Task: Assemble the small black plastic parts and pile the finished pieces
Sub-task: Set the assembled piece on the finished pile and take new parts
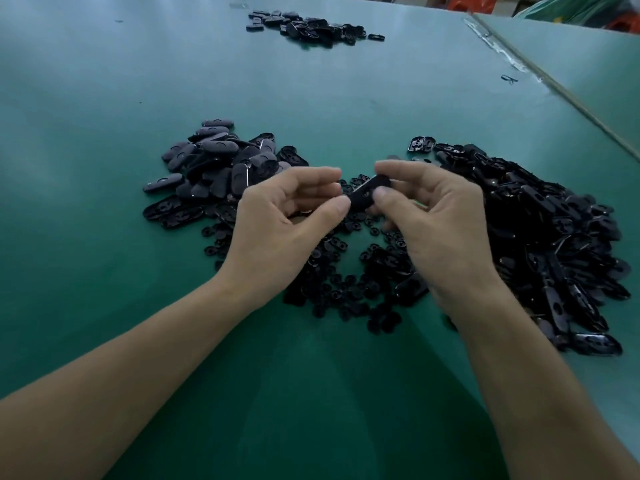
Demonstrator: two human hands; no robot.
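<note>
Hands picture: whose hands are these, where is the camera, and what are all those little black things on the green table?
These are a person's two bare hands, not a machine. The camera sits on the person's head and looks down, so you see what they see. The left hand and the right hand pinch one oval black piece between them, above the green table. Under the hands lies a heap of small round black parts. A pile of oval pieces lies on the left, a bigger pile on the right, and another small pile far away.
</note>
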